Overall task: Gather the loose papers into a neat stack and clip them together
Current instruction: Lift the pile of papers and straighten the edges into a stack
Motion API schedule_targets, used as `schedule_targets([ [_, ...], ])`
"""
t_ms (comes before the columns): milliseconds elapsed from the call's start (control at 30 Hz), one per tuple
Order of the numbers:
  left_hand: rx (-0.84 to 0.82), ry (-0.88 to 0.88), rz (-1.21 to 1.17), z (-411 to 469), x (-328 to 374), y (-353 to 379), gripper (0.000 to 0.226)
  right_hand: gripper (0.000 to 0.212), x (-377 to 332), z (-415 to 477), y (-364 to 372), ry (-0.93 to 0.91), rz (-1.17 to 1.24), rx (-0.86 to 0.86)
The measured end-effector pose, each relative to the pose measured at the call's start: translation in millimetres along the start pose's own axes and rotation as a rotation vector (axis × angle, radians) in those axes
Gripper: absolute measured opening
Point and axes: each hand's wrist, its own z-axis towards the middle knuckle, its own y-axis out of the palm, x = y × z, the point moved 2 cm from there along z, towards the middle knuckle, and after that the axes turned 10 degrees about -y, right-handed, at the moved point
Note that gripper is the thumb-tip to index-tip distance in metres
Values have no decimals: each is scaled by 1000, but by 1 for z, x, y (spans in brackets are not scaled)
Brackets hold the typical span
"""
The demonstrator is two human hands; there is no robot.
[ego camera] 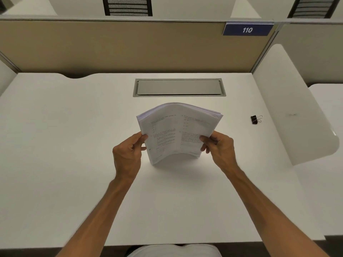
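Note:
A stack of printed white papers stands upright on its lower edge on the white desk, bowed in the middle. My left hand grips the stack's left side and my right hand grips its right side. The sheets' top edges are slightly fanned and uneven. A black binder clip lies on the desk to the right of the papers, apart from both hands.
A grey cable hatch is set into the desk behind the papers. A tan partition with a blue "110" sign closes the back. A white side divider stands at the right.

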Motion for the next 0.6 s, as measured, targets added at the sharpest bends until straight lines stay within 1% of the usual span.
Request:
schedule_targets([
  [100, -30, -72, -5, 1, -4, 2, 20, 16, 3, -3, 3, 44, -12, -44],
  [233, -55, -90, 12, 2, -4, 0, 19, 17, -3, -4, 0, 68, -19, -31],
  [267, -67, -87, 31, 3, -5, -1, 17, 19, -5, -4, 0, 80, -41, -17],
  [333, -100, -49, 123, 3, -3, -3, 10, 21, -7, -4, -2, 104, -189, 11],
  [367, -123, -31, 152, 3, 2, -2, 10, 23, -9, -4, -3, 117, -246, 23],
  [400, -150, -23, 141, 2, 8, -1, 13, 26, -10, -5, -2, 122, -242, 36],
  [467, -212, -62, 36, 1, 22, 4, 22, 31, -12, -6, -1, 110, -140, 46],
  [533, -238, -93, -60, 1, 32, 10, 21, 32, -16, -7, 0, 88, -40, 51],
  [600, -225, -84, -116, 1, 37, 15, 17, 31, -24, -7, 2, 57, 72, 88],
])
